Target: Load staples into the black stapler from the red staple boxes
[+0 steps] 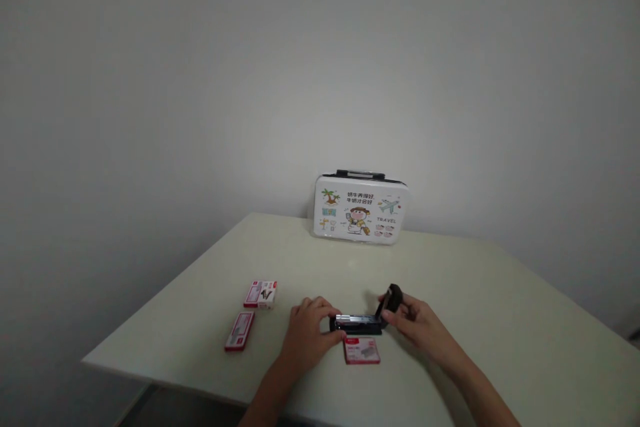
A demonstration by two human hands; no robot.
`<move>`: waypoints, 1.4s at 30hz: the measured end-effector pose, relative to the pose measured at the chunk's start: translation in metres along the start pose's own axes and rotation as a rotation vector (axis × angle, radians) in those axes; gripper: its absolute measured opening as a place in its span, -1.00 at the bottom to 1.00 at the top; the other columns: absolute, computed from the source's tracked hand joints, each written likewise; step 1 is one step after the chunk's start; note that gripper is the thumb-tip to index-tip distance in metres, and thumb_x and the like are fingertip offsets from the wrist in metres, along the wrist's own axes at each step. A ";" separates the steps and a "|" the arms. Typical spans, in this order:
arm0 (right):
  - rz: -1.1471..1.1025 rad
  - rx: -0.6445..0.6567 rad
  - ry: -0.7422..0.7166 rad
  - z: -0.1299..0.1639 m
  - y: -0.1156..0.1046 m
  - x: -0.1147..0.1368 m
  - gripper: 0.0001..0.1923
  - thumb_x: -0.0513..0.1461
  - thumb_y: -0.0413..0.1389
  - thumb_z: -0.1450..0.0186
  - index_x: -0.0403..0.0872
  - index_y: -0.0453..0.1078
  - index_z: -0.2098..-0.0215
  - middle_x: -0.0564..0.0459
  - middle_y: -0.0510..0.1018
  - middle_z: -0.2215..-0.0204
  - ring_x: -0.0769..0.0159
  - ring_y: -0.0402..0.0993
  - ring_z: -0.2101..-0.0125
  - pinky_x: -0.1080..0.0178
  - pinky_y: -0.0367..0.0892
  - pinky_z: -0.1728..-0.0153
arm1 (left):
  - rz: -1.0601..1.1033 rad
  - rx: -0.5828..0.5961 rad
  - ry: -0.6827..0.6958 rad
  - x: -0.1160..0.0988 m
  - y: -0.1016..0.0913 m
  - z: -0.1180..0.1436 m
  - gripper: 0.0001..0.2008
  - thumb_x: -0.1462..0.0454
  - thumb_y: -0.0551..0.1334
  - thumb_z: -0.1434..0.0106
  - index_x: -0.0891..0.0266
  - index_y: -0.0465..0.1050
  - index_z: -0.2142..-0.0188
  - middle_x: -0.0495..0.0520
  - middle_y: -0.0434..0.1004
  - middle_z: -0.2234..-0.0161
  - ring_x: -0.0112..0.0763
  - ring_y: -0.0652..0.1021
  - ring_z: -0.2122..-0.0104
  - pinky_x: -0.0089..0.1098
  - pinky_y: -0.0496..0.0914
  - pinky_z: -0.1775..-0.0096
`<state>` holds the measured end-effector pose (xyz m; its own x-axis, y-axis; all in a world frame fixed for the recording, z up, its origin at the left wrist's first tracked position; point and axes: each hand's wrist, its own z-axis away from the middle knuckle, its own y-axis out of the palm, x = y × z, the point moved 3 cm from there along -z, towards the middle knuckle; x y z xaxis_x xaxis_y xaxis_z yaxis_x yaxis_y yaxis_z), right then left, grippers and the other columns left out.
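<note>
A black stapler (357, 321) lies on the pale table (450, 273) with its top arm swung up and back. My left hand (309, 332) rests on the stapler's left end and holds the base down. My right hand (416, 320) grips the raised top arm (391, 298) at the right end. An open small box of staples (361, 349) with a red edge lies just in front of the stapler, between my two wrists.
Two red-and-white staple boxes lie to the left, one (261, 293) farther back and one (240, 331) nearer the table's front edge. A white cartoon-printed case (359, 209) with a black handle stands upright at the back against the wall.
</note>
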<state>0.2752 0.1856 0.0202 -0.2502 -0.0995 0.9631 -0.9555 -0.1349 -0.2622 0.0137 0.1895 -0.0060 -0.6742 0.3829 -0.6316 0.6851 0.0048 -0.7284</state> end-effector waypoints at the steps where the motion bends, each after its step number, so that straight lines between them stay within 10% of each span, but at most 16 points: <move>1: 0.068 0.055 -0.047 -0.007 0.008 0.008 -0.46 0.11 0.30 -0.17 -0.12 0.50 0.10 0.18 0.31 0.58 0.42 0.16 0.57 0.34 0.03 0.53 | -0.002 0.001 0.004 0.000 0.001 0.000 -0.70 0.09 0.42 -0.14 -0.04 0.56 0.12 -0.04 0.54 0.09 -0.20 0.43 0.04 -0.21 0.19 0.02; 7: 0.610 0.215 -0.165 -0.030 0.047 0.025 -0.82 -0.16 0.32 -0.13 -0.07 0.53 0.32 0.16 0.44 0.54 0.38 0.29 0.50 0.33 0.02 0.48 | -0.021 -0.032 0.013 0.004 0.002 0.001 -0.75 0.12 0.42 -0.13 0.02 0.54 0.19 -0.05 0.54 0.12 -0.20 0.43 0.06 -0.22 0.20 0.04; 13: 0.625 0.293 -0.111 -0.025 0.032 0.027 -0.80 -0.12 0.17 -0.28 -0.07 0.53 0.26 0.12 0.49 0.51 0.35 0.32 0.50 0.33 0.06 0.48 | 0.013 -0.143 0.043 -0.014 -0.009 0.013 -0.74 0.39 0.15 -0.17 0.09 0.47 0.18 0.03 0.51 0.15 -0.22 0.44 0.07 -0.21 0.25 0.01; 20: 0.519 -0.027 0.014 -0.020 -0.006 -0.014 -0.59 0.08 0.23 -0.21 -0.09 0.37 0.36 0.14 0.41 0.55 0.36 0.29 0.51 0.33 0.10 0.48 | 0.041 0.293 0.438 -0.063 -0.002 0.028 -0.27 0.49 0.10 0.11 -0.13 0.47 -0.03 -0.07 0.45 -0.12 -0.18 0.36 -0.13 -0.17 0.22 -0.17; 28: -0.111 0.015 0.144 0.017 0.037 -0.037 -0.33 0.32 0.07 -0.24 -0.06 0.33 0.08 0.16 0.37 0.50 0.46 0.12 0.64 0.35 0.02 0.61 | -0.058 0.186 0.129 0.008 -0.019 0.013 -0.23 0.13 0.41 -0.02 0.03 0.31 -0.25 0.13 0.42 -0.10 -0.07 0.39 -0.10 -0.11 0.25 -0.17; 35: -0.004 -0.079 0.014 0.010 0.078 -0.037 -0.36 0.27 0.07 -0.29 -0.11 0.41 0.09 0.12 0.37 0.54 0.34 0.28 0.52 0.32 0.15 0.51 | 0.032 0.141 0.103 -0.003 0.007 0.025 -0.06 0.06 0.47 -0.03 0.00 0.13 -0.35 0.12 0.34 -0.23 -0.04 0.31 -0.19 -0.07 0.19 -0.23; 39: 0.043 -0.107 0.032 0.009 0.077 -0.043 -0.34 0.26 0.06 -0.30 -0.12 0.41 0.02 0.15 0.32 0.57 0.33 0.26 0.53 0.32 0.12 0.53 | -0.141 -0.087 -0.047 0.019 -0.028 0.048 -0.52 0.01 0.27 -0.26 0.04 0.37 -0.14 0.10 0.42 -0.12 -0.10 0.37 -0.13 -0.11 0.24 -0.17; 42: 0.049 -0.113 0.018 0.010 0.076 -0.044 -0.37 0.24 0.07 -0.31 -0.12 0.41 0.02 0.15 0.33 0.55 0.32 0.27 0.51 0.32 0.13 0.51 | -0.456 -0.416 -0.451 0.060 -0.072 0.075 -0.63 0.00 0.09 -0.35 0.18 0.44 0.07 0.20 0.45 0.03 0.00 0.43 0.00 -0.03 0.31 -0.01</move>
<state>0.2153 0.1697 -0.0429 -0.2990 -0.0858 0.9504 -0.9533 -0.0182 -0.3016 -0.0970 0.1425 -0.0114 -0.9013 -0.1539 -0.4050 0.2997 0.4534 -0.8394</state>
